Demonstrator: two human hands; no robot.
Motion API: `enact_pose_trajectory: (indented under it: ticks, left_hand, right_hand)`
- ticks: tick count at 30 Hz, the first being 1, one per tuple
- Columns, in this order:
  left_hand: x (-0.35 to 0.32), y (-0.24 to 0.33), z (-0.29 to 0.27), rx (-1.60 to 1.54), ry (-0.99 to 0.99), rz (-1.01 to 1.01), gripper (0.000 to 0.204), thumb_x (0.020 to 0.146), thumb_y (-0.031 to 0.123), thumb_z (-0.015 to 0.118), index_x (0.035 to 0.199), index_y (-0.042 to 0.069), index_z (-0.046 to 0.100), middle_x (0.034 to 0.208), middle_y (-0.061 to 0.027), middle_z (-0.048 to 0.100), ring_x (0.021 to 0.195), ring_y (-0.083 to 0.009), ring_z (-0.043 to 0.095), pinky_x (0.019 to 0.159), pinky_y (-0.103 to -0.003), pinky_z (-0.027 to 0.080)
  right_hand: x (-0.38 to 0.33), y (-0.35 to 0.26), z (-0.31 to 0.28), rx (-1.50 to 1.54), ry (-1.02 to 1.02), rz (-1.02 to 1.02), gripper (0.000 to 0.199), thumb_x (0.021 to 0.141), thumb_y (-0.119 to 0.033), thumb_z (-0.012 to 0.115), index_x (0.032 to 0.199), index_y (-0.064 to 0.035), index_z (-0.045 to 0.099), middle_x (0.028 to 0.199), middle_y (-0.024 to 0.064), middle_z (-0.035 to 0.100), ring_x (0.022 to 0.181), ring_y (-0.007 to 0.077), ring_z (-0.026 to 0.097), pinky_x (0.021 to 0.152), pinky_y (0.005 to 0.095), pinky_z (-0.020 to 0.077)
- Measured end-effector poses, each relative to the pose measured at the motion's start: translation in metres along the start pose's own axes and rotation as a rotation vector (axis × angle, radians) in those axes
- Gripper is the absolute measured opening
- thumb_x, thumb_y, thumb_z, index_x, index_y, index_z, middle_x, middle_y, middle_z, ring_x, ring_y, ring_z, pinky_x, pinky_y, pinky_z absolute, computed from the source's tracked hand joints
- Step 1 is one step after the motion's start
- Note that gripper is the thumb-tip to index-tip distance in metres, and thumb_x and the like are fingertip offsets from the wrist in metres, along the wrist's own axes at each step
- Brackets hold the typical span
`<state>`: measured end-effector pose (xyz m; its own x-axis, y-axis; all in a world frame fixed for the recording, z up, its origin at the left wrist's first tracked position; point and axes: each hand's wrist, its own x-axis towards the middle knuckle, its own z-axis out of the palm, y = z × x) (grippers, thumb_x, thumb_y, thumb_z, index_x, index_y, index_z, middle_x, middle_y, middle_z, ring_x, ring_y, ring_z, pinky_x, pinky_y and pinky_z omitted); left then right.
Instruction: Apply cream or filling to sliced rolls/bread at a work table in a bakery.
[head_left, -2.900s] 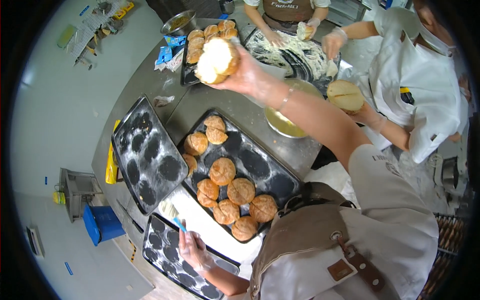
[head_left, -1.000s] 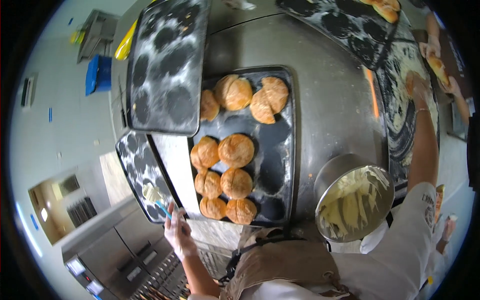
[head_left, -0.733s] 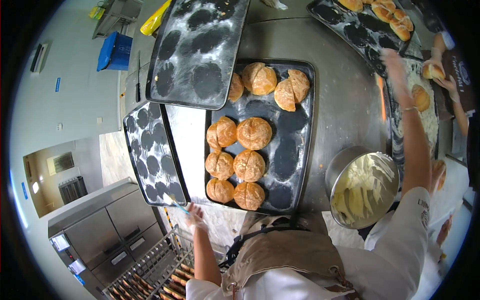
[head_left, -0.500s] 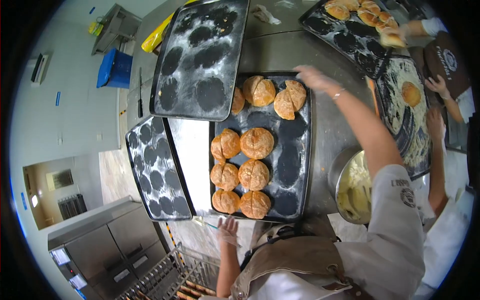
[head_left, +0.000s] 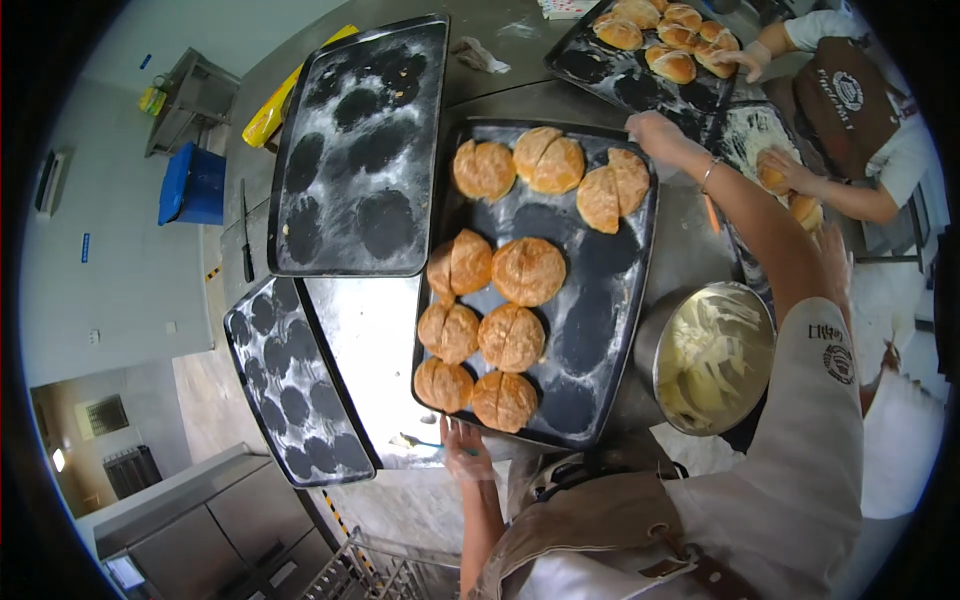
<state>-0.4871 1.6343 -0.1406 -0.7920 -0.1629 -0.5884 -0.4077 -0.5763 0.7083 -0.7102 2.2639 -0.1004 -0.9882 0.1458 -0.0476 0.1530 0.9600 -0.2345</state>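
Note:
A dark baking tray (head_left: 590, 330) holds several round buns, cut across the middle and dusted with flour; one cut bun (head_left: 612, 190) lies spread apart at the far right. My left hand (head_left: 466, 450) grips the tray's near edge from below, its fingers partly hidden by the rim. A blue-handled brush (head_left: 408, 440) lies beside that hand; whether they touch I cannot tell. At the far right corner my right hand (head_left: 665, 138) is closed on the rim, arm stretched out. The tray sits askew on the steel table, its left edge against another floured tray (head_left: 360, 150).
A metal bowl (head_left: 715, 360) of pale cream stands right of the tray. Another floured tray (head_left: 300, 380) lies at left. A knife (head_left: 246, 230) is near the table's left edge. A co-worker (head_left: 850, 110) handles buns at far right, near a bun-filled tray (head_left: 640, 80).
The bun tray has turned clockwise and come out from under the upper left tray, uncovering a bun. My right hand has closed on its corner. The co-worker's hands have moved among the buns.

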Motion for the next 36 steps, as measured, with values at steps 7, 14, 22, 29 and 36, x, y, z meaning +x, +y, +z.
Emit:
enact_pose_trajectory:
  ticks: [7, 14, 22, 29, 36]
  left_hand:
    - [0.088, -0.013, 0.092, -0.008, -0.180, 0.042, 0.050, 0.092, 0.017, 0.051, 0.138, -0.001, 0.043, 0.134, -0.0112, 0.054, 0.129, -0.0253, 0.047, 0.113, -0.042, 0.033]
    - [0.137, -0.012, 0.146, -0.045, -0.186, -0.063, 0.045, 0.094, 0.018, 0.037, 0.136, 0.002, 0.045, 0.134, -0.0158, 0.055, 0.124, -0.0338, 0.052, 0.110, -0.050, 0.039]
    - [0.168, -0.044, 0.181, -0.021, -0.253, -0.011, 0.041, 0.098, 0.024, 0.043, 0.133, 0.003, 0.047, 0.135, -0.0134, 0.054, 0.127, -0.0303, 0.049, 0.111, -0.046, 0.034]
    - [0.150, -0.008, 0.166, -0.132, -0.230, 0.006, 0.042, 0.091, 0.004, 0.054, 0.132, 0.002, 0.045, 0.136, -0.0104, 0.052, 0.130, -0.0282, 0.045, 0.112, -0.045, 0.037]
    - [0.079, 0.009, 0.188, 0.599, -0.225, 0.293, 0.034, 0.093, 0.006, 0.054, 0.126, 0.000, 0.058, 0.133, -0.0128, 0.058, 0.125, -0.0229, 0.052, 0.108, -0.035, 0.038]
  right_hand:
    - [-0.011, 0.110, -0.024, 0.086, 0.212, 0.282, 0.014, 0.085, -0.004, 0.057, 0.093, 0.0007, 0.067, 0.092, 0.0250, 0.065, 0.091, 0.0416, 0.063, 0.079, 0.0464, 0.0497]
    - [-0.011, 0.096, -0.039, -0.010, 0.292, 0.179, 0.017, 0.082, 0.001, 0.053, 0.096, -0.0020, 0.062, 0.097, 0.0218, 0.059, 0.098, 0.0405, 0.057, 0.085, 0.0458, 0.0471]
    - [-0.026, 0.156, -0.028, -0.125, 0.282, 0.304, 0.013, 0.082, -0.005, 0.057, 0.093, -0.0017, 0.064, 0.093, 0.0213, 0.063, 0.096, 0.0417, 0.060, 0.082, 0.0488, 0.0489]
    - [-0.026, 0.125, -0.009, -0.425, 0.160, 0.255, 0.027, 0.072, -0.008, 0.068, 0.097, 0.0012, 0.064, 0.103, 0.0248, 0.059, 0.104, 0.0398, 0.056, 0.092, 0.0410, 0.0470]
    - [-0.066, -0.105, -0.034, 1.191, -0.538, -0.028, 0.018, 0.087, -0.012, 0.061, 0.099, 0.0013, 0.061, 0.084, 0.0083, 0.060, 0.085, 0.0163, 0.059, 0.081, 0.0319, 0.0476]
